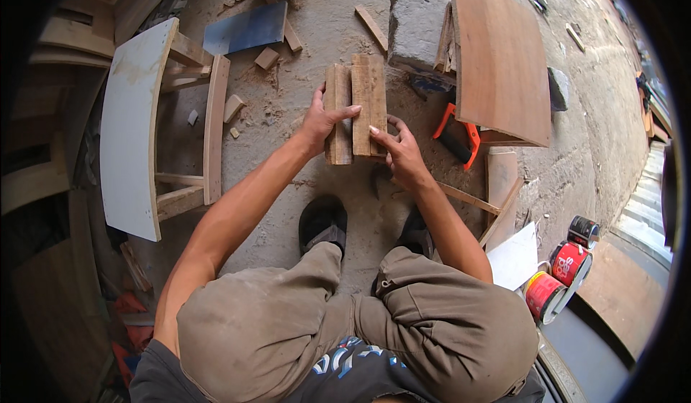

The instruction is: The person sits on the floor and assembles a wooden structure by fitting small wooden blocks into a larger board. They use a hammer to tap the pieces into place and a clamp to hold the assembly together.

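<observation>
Two short wooden blocks are held side by side in front of me, above the floor between my feet. My left hand (315,125) is closed round the left block (337,140), and its thumb reaches over to the right one. The right block (368,83) has a flat, rough-sawn face turned up and sits slightly higher. Gripping that block near its lower right edge is my right hand (407,160), thumb on top and fingers partly hidden behind. A dark curved object shows just below the right hand; I cannot make out what it is.
At the left lies a wooden frame with a white panel (133,126). A grey stone block (416,29) and a brown plywood piece (500,61) stand at the far right, near a saw with an orange handle (473,142). Red paint tins (545,293) sit lower right. Wood offcuts (266,58) are scattered.
</observation>
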